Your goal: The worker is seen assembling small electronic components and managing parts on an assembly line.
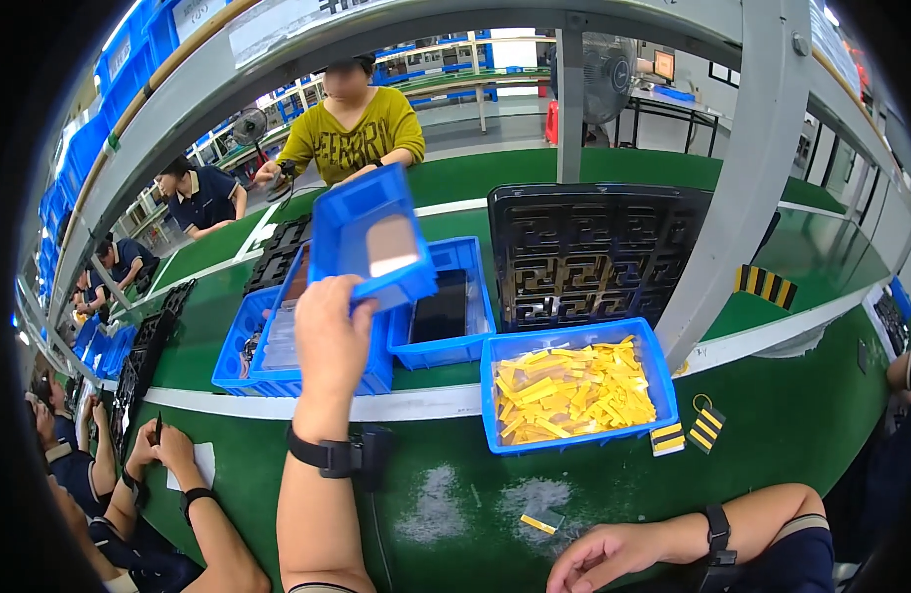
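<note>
My left hand is closed on the near rim of a blue plastic bin, lifted and tilted above other bins. A brown and whitish flat patch shows inside it; what it is I cannot make out. My right hand rests on the green table, fingers loosely bent and apart, nothing visible in them. Close by lies a small clear piece with a yellow strip. Farther off stands a blue bin full of yellow strips.
Beneath the raised bin sit blue bins, one holding a dark flat panel. A black moulded tray leans behind the yellow strips. A grey post rises at right. People work at left and across the bench, one in a yellow-green top.
</note>
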Demonstrator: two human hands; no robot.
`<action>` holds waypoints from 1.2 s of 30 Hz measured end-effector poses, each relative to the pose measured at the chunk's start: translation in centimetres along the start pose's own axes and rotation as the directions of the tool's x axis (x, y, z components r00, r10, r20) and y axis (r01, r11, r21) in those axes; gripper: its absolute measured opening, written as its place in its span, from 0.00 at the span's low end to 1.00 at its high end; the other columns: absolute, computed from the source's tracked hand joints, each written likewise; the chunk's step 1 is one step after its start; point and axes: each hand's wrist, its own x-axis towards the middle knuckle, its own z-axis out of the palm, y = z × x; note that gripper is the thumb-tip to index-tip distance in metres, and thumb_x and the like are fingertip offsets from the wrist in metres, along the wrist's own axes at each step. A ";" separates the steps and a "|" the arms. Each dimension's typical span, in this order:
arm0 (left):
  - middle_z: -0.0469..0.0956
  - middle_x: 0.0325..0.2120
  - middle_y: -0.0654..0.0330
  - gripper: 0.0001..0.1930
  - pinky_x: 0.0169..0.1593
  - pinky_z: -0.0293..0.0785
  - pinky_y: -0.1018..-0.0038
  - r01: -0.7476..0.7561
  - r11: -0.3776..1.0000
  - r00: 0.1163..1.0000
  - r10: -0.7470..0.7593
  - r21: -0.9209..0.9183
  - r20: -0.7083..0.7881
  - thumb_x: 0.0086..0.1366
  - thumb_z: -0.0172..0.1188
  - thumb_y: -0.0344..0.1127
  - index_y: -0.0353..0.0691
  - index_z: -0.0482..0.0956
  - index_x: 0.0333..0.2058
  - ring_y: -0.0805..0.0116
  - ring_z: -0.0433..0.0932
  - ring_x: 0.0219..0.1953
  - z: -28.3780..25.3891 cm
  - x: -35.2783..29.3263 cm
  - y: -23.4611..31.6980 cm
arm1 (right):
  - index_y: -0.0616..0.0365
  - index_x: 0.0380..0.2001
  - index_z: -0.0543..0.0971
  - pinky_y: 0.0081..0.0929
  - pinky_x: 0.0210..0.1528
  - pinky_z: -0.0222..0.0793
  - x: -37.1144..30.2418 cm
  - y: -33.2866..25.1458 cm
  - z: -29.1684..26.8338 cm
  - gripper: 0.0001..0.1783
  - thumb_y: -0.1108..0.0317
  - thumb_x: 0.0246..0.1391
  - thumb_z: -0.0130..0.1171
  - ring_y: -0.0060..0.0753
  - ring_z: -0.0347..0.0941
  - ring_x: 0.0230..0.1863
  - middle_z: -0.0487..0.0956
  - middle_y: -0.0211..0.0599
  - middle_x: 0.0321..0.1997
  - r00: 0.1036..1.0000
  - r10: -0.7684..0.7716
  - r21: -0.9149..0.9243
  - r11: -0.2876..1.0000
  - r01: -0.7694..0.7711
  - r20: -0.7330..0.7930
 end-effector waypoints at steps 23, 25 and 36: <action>0.76 0.35 0.46 0.17 0.45 0.71 0.64 0.227 0.969 0.820 -0.243 0.095 0.519 0.49 0.59 0.40 0.32 0.77 0.33 0.49 0.74 0.40 8.2 2.0 4.3 | 0.63 0.41 0.73 0.13 0.33 0.64 0.0 2.0 -0.5 0.14 0.66 0.55 0.54 0.13 0.70 0.28 0.75 0.28 0.25 0.999 -0.011 0.018 1.000 0.010 0.032; 0.76 0.35 0.45 0.19 0.45 0.71 0.65 0.242 0.951 0.701 -0.307 0.191 0.644 0.49 0.58 0.44 0.32 0.78 0.33 0.49 0.75 0.40 10.1 3.2 3.8 | 0.64 0.41 0.75 0.15 0.34 0.67 -0.4 0.5 -0.1 0.13 0.69 0.54 0.55 0.18 0.72 0.30 0.78 0.34 0.30 1.000 -0.017 0.023 1.000 0.017 0.014; 0.76 0.40 0.48 0.26 0.47 0.71 0.69 0.216 0.915 0.469 -0.403 0.340 0.786 0.50 0.56 0.55 0.36 0.79 0.37 0.55 0.75 0.45 16.5 3.2 1.7 | 0.64 0.41 0.74 0.15 0.35 0.67 -0.2 1.0 -0.5 0.13 0.68 0.54 0.54 0.17 0.71 0.30 0.77 0.32 0.30 1.000 -0.029 -0.003 1.000 0.029 0.010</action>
